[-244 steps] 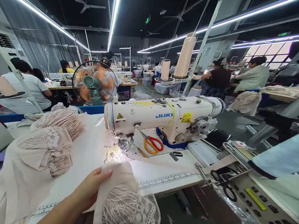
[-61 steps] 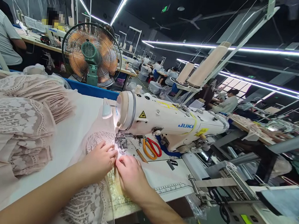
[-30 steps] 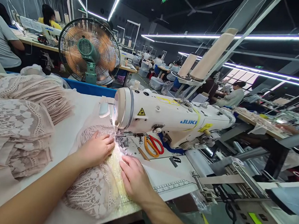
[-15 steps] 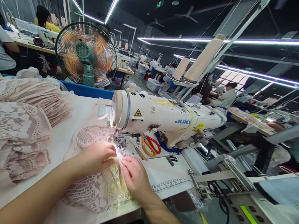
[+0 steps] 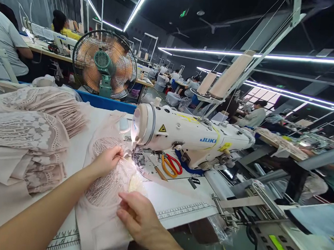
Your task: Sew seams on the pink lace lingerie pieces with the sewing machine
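Observation:
A pale pink lace garment piece lies on the white sewing table, its far end under the presser foot of a white JUKI sewing machine. My left hand pinches the lace just left of the needle, fingers closed on the fabric. Nearer the table's front edge, my right hand grips the lace's near end with curled fingers.
A stack of pink lace pieces fills the table's left side. Orange-handled scissors lie beside the machine base. A green fan stands behind. Thread cones rise at the back right. A control panel sits right. Other people work at far tables.
My right hand has drawn back from the needle toward the table's front edge, pulling the lace's near end. My left hand shifted up beside the presser foot. The fabric is bunched more.

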`<action>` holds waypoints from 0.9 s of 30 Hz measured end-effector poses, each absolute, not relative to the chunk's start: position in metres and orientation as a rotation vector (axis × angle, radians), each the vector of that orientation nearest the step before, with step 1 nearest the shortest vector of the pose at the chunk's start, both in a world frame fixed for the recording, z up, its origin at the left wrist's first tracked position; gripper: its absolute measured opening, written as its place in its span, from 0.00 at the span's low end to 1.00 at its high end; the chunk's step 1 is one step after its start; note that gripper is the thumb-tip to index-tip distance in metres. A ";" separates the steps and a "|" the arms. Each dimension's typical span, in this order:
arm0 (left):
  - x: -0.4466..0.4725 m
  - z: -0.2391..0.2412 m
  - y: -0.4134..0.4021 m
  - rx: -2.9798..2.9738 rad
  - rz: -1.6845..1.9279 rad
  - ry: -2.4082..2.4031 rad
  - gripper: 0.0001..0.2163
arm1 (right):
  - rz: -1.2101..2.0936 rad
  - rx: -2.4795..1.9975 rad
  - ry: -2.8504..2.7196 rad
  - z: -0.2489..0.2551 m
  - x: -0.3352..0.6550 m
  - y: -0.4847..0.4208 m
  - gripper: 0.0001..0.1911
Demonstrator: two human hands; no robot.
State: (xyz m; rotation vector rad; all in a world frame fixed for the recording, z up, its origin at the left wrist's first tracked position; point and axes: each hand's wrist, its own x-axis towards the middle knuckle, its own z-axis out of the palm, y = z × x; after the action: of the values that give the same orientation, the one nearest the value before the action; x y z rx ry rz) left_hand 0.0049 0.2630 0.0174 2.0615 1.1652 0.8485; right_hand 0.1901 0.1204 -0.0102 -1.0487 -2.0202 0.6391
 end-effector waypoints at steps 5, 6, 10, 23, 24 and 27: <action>0.009 0.010 0.263 2.013 0.960 1.167 0.15 | 0.615 -1.351 -1.991 -0.010 0.183 0.127 0.19; 0.009 0.009 0.264 2.001 0.982 1.170 0.15 | 0.591 -1.410 -2.014 -0.009 0.183 0.128 0.23; 0.010 0.010 0.263 1.932 1.084 1.187 0.17 | 0.631 -1.530 -2.088 0.001 0.183 0.127 0.31; 0.017 0.021 0.249 2.340 0.666 1.403 0.18 | 0.679 -1.528 -1.915 0.011 0.193 0.143 0.19; 0.018 0.023 0.245 2.459 0.488 1.431 0.16 | 0.674 -1.560 -1.902 0.011 0.195 0.143 0.19; 0.021 0.031 0.233 2.624 0.207 1.445 0.12 | 0.731 -1.634 -1.917 0.013 0.204 0.142 0.20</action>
State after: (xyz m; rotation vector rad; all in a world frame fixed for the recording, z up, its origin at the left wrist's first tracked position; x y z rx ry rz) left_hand 0.0214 0.2325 0.0312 2.6239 1.4450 0.2072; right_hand 0.2039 0.1422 0.0129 -1.6341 -1.9173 0.7310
